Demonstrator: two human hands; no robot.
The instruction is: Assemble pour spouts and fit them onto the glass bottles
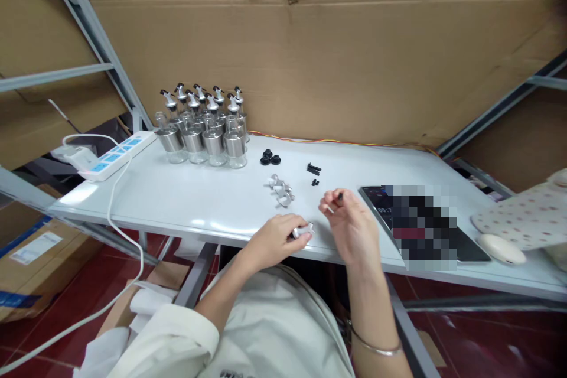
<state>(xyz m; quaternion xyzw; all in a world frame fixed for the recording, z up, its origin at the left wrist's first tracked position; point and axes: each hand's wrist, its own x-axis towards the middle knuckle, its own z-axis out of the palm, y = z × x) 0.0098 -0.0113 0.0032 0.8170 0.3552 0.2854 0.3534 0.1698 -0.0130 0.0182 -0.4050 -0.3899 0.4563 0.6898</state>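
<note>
Near the front edge of the table, my left hand (277, 237) is closed round a silver pourer spout (303, 230). My right hand (352, 227) is raised to the right of it, its fingertips pinching a small black piece (339, 196). Beyond my hands lie a few loose silver spouts (283, 195). Three black stoppers (266, 159) sit in a cluster farther back. To their right are some thin black flaps (314, 169), with tiny black pieces (315, 182) just in front.
Several glass oil bottles (214, 144) with steel bands stand at the back left; those behind carry pourers. A power strip (119, 155) with a white cable lies at the left end. On the right are a tablet (381, 212), a cream mouse (502, 248) and a dotted white object (518, 212).
</note>
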